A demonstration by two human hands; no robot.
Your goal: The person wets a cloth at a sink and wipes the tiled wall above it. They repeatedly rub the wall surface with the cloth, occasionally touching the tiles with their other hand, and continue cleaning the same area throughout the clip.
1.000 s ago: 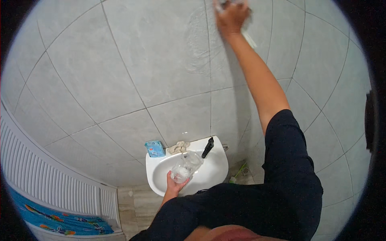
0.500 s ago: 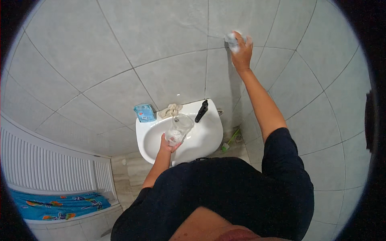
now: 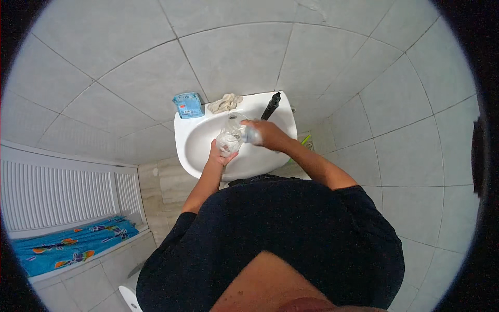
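Over the white sink (image 3: 195, 148), my left hand (image 3: 224, 157) cups a clear see-through container (image 3: 228, 140) with something whitish in it. Whether that container is stiff or a soft bag I cannot tell. My right hand (image 3: 267, 135) is right beside it, fingers closed on a wet-looking, whitish wad (image 3: 252, 135) that is smeared by motion. The wad hangs at the container's right side; whether they touch is unclear. A black faucet (image 3: 271, 105) stands behind my right hand, on the sink's rim.
A blue packet (image 3: 188, 105) leans at the sink's back left corner, with a crumpled beige cloth (image 3: 225, 103) next to it. Grey tiled walls (image 3: 234, 57) rise behind and to the right. A louvred white door (image 3: 57, 195) and a blue patterned cloth (image 3: 78, 244) are at the left.
My right hand has come down from the wall tiles to the sink, bringing the whitish wad. My left hand still holds the container over the basin. The view has tilted downward.
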